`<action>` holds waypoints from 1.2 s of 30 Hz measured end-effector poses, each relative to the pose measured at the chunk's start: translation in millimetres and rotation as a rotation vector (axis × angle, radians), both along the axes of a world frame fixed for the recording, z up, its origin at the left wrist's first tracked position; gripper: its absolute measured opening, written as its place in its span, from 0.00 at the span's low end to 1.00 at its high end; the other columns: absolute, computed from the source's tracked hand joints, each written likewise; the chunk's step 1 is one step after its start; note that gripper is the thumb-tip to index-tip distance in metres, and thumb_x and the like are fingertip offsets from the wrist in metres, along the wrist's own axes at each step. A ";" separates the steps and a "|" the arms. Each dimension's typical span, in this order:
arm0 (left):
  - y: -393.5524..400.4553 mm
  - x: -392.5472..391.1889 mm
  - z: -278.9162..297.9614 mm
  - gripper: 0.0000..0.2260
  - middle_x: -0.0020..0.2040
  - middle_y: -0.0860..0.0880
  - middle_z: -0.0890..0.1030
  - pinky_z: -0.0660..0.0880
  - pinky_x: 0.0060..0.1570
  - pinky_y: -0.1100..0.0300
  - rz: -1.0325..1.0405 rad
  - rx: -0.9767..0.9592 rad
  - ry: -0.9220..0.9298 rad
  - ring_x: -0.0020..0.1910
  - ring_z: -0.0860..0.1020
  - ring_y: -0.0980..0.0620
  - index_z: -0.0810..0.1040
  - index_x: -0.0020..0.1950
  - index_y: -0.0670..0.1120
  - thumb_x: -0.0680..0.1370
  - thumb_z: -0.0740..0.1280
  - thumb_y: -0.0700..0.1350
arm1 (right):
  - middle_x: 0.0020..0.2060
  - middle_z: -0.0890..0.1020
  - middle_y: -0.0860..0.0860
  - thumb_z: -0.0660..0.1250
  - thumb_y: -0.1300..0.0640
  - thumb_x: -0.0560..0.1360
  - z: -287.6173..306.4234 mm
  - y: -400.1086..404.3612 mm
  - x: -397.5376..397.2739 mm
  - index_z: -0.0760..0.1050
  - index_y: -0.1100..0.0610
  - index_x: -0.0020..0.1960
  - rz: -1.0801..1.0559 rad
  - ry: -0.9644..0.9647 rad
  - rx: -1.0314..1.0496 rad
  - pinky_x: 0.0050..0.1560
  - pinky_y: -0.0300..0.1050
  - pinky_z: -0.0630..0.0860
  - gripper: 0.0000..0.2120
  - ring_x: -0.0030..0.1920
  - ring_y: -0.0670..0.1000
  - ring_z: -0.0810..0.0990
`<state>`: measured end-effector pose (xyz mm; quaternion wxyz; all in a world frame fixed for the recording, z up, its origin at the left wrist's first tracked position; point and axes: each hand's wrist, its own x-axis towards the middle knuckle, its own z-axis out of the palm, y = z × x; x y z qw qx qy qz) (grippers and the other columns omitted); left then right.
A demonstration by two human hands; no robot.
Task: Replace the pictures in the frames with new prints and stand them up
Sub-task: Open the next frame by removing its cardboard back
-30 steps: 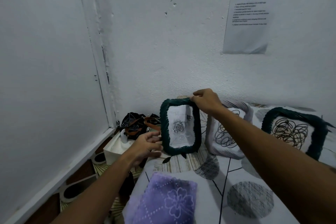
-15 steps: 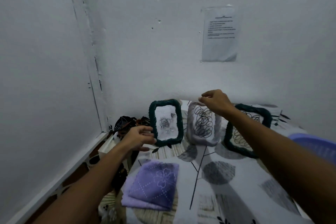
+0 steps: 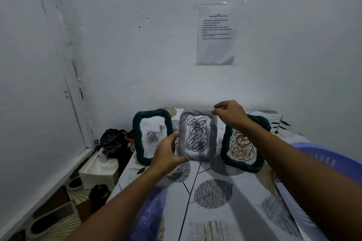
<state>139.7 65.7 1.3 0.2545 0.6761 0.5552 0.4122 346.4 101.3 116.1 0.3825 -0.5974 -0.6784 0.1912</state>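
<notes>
Grey frame [image 3: 197, 136]: stood upright at the middle of a row of three, near the far edge of the table [image 3: 231, 178], close to the wall [image 3: 156, 55]; woven grey border, print of black looping scribble. Right hand [image 3: 230, 114]: at the frame's top right corner, thumb and forefinger pinched on the rim, other fingers curled. Left hand [image 3: 166, 153]: at the frame's lower left edge, fingers curved along the side and touching it; whether it truly gripped could not be told. Left green frame [image 3: 151, 135]: just beside the grey one, upright, dark green woven border, pale print with a rose; its lower right corner hidden behind the left hand. Right green frame [image 3: 244, 146]: just beside the grey one on the other side, upright and leaning back slightly, print of brown and black scribble; its upper left part hidden behind the right forearm. Table covering: white with grey hatched circles and thin black stems. Purple cloth [image 3: 150, 215]: lay on the near table, partly under the left forearm, blurred. Purple basket [image 3: 331, 159]: at the right edge, behind the right arm. Paper sheet [image 3: 215, 33]: fixed to the wall above the frames, text too small to read. White box [image 3: 98, 172]: on the floor left of the table, a dark patterned bundle [image 3: 113, 141] behind it.
</notes>
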 end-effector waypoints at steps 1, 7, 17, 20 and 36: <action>5.6 3.6 -4.4 0.39 0.64 0.49 0.73 0.74 0.60 0.61 0.011 0.043 0.043 0.63 0.73 0.51 0.67 0.71 0.44 0.64 0.81 0.45 | 0.60 0.79 0.59 0.67 0.57 0.76 -1.6 6.7 -0.6 0.76 0.62 0.64 0.010 -0.001 -0.001 0.55 0.43 0.70 0.18 0.59 0.55 0.77; 15.5 24.2 -31.6 0.47 0.67 0.54 0.66 0.67 0.64 0.58 0.095 0.102 0.047 0.64 0.62 0.58 0.60 0.74 0.49 0.61 0.81 0.50 | 0.63 0.76 0.60 0.67 0.60 0.75 -8.9 48.2 -2.3 0.73 0.58 0.67 0.061 -0.023 -0.017 0.53 0.44 0.71 0.20 0.61 0.57 0.76; 31.7 46.7 -68.2 0.50 0.70 0.50 0.63 0.66 0.69 0.53 0.280 0.064 -0.044 0.70 0.62 0.51 0.57 0.76 0.47 0.61 0.81 0.53 | 0.63 0.77 0.60 0.65 0.60 0.77 -21.2 93.7 -0.8 0.74 0.58 0.66 0.072 -0.056 -0.086 0.60 0.47 0.74 0.17 0.61 0.57 0.76; 36.5 48.1 -73.1 0.46 0.65 0.51 0.68 0.70 0.66 0.50 0.302 0.058 -0.065 0.65 0.67 0.51 0.63 0.73 0.47 0.60 0.81 0.52 | 0.59 0.78 0.60 0.64 0.63 0.77 -24.8 97.2 2.0 0.76 0.60 0.64 0.066 -0.007 -0.147 0.55 0.51 0.78 0.15 0.57 0.58 0.77; 45.7 55.2 -83.1 0.34 0.62 0.51 0.72 0.75 0.59 0.56 0.409 0.053 -0.069 0.60 0.73 0.52 0.69 0.68 0.46 0.65 0.79 0.44 | 0.40 0.78 0.55 0.63 0.68 0.77 -34.1 98.9 7.7 0.78 0.60 0.53 0.141 0.343 -0.303 0.39 0.46 0.74 0.08 0.40 0.51 0.75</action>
